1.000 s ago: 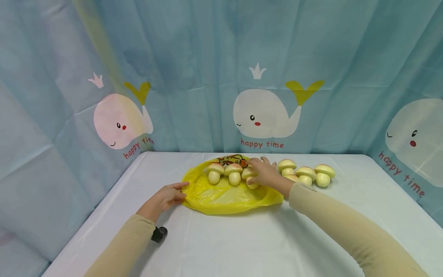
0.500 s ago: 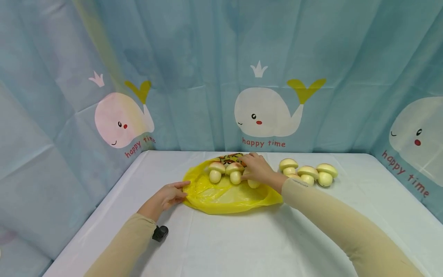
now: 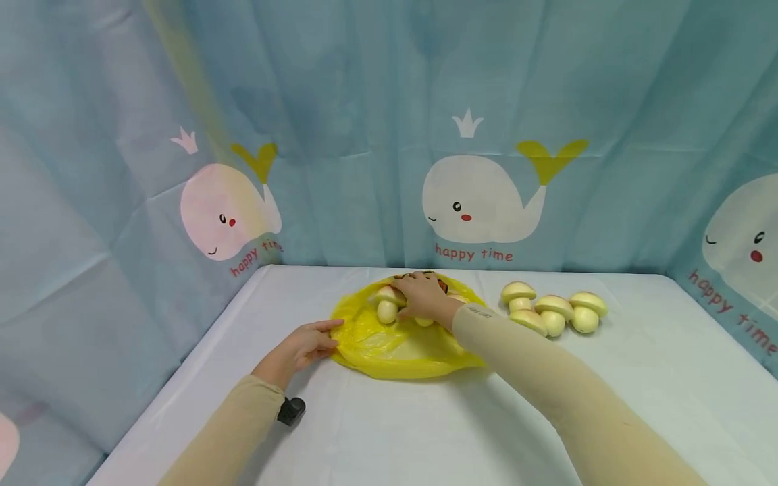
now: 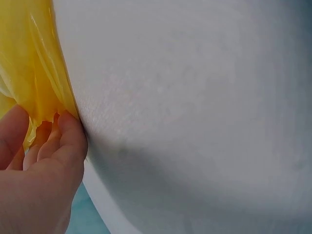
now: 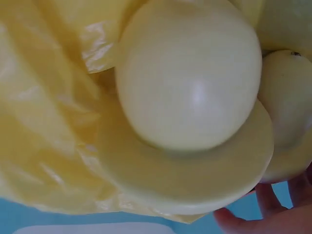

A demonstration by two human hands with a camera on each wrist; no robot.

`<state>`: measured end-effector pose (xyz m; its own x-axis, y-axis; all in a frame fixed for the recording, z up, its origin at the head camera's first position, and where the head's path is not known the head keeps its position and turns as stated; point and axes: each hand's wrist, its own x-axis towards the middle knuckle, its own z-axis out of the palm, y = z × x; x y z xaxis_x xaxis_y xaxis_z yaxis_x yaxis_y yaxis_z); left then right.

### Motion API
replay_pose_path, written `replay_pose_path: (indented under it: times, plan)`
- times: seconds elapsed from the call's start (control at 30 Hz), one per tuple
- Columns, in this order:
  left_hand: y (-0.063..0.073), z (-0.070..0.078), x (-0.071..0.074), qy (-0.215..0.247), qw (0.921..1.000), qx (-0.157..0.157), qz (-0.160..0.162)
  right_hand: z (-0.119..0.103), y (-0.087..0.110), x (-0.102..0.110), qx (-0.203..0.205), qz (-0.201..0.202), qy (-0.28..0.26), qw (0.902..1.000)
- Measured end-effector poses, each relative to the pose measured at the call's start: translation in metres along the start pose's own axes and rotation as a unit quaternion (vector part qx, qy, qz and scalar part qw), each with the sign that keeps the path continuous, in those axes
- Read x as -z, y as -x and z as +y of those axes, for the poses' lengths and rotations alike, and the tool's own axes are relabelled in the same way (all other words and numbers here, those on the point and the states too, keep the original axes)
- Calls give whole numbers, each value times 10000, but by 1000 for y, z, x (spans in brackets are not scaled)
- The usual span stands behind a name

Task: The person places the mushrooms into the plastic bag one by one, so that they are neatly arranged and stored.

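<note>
Spread on the white table lies a yellow plastic bag (image 3: pixel 395 366) with printed patterns at its far side. My left hand (image 3: pixel 304 345) pinches the bag's left edge; in the left wrist view the gathered yellow film (image 4: pixel 36 63) runs between thumb and fingers. Three cream toy mushrooms rest on the bag in a row. My right hand (image 3: pixel 422 297) reaches over them, its fingers by the left mushroom (image 3: pixel 387 307) and covering most of the middle one. The right wrist view has one mushroom (image 5: pixel 190 78) close up and fingertips at a second mushroom (image 5: pixel 287 97).
Several more toy mushrooms (image 3: pixel 553 312) are grouped on the table (image 3: pixel 389 432) right of the bag. Beneath the left wrist is a small black device (image 3: pixel 292 410). A blue curtain (image 3: pixel 365 101) printed with whales hangs behind and at both sides.
My right hand has moved left along the row, from the right mushroom toward the left one. The left hand stays at the bag's edge. The head view has shifted slightly.
</note>
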<state>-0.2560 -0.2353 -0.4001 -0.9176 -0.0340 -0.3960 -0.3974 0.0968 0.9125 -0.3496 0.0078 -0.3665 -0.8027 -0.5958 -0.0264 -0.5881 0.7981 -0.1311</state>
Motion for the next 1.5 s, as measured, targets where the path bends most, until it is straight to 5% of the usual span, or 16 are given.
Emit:
replay_pose_path:
  times: [0.67,0.93,1.17,1.33,1.5]
  plan:
    - [-1,3,-6,40,10000,53,-3,-15,-7,-5,3,664,-389,9970]
    - [-2,1,-4,66,9999,109,54,3,9,17,-10,182,-807,9966]
    - [-2,0,-1,25,9998,115,128,24,21,24,16,-354,-579,9977]
    - [-4,-1,0,13,9998,150,127,24,24,20,-161,-659,-635,9957]
    - [-3,-1,-1,47,9998,149,149,16,20,15,-233,-534,-950,9938]
